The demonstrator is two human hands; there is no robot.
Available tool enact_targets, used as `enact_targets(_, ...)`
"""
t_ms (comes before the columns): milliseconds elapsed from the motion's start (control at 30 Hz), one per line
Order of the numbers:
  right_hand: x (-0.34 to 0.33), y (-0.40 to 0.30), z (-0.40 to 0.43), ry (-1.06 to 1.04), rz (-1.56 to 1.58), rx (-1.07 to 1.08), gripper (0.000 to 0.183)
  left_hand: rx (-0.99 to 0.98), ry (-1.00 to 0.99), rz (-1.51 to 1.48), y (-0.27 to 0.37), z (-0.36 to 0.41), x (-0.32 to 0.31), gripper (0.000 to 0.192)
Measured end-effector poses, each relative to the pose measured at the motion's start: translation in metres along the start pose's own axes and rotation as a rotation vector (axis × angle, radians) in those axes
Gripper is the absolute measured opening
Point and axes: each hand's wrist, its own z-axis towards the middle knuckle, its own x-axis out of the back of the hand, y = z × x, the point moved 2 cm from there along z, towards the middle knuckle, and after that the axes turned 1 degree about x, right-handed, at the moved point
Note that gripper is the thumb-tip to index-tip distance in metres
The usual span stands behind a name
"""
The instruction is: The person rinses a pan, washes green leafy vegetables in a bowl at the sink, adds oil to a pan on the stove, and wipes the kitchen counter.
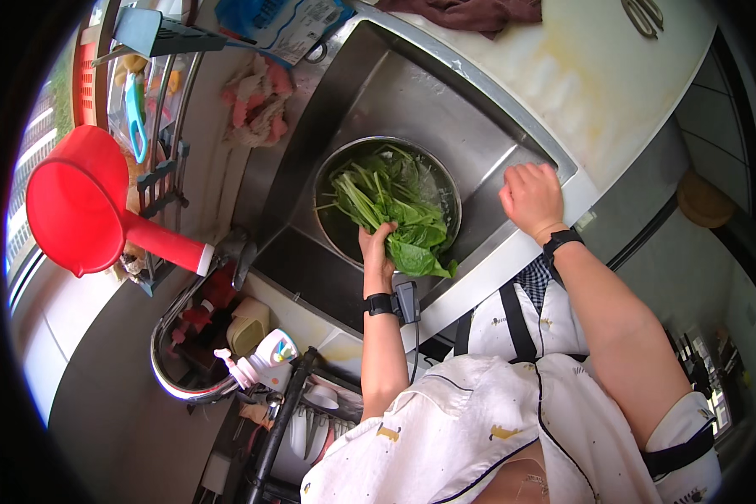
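My left hand [378, 249] grips a bunch of leafy greens [403, 220] with long stems, thumb on top, at the near side of a round metal basin [460, 195]. More greens lie in the basin, where water shows at the right. The basin stands in a stainless steel sink [441, 94]. My right hand [532, 198] is above the sink's right rim, apart from the basin, its fingers curled; its palm is hidden, and I cannot tell whether anything is in it.
A red plastic dipper [79, 201] hangs left of the curved faucet [164, 372]. A pink and white cloth [258, 101] and a blue package [283, 25] lie beyond the sink's left edge. Upper right, the counter [579, 82] holds a dark cloth [479, 12] and scissors handles [644, 16].
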Motion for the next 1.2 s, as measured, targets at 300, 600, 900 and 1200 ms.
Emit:
enact_targets(300, 0.000, 0.001, 0.000, 0.004, 0.024, -0.014, 0.010, 0.163, -0.275, 0.010, 0.003, 0.022, 0.003, 0.042)
enact_targets(600, 0.003, 0.002, 0.000, 0.005, 0.014, -0.022, 0.010, -0.305, 0.271, 0.625, -0.010, 0.044, 0.060, 0.048)
enact_targets(900, 0.003, -0.001, 0.002, 0.013, 0.088, -0.028, 0.010, -0.179, 0.231, 0.967, -0.018, 0.048, -0.015, 0.061)
enact_targets(1200, 0.002, 0.001, 0.001, -0.013, 0.030, -0.015, 0.009, 0.254, 0.127, 0.261, 0.005, 0.026, 0.059, 0.071)
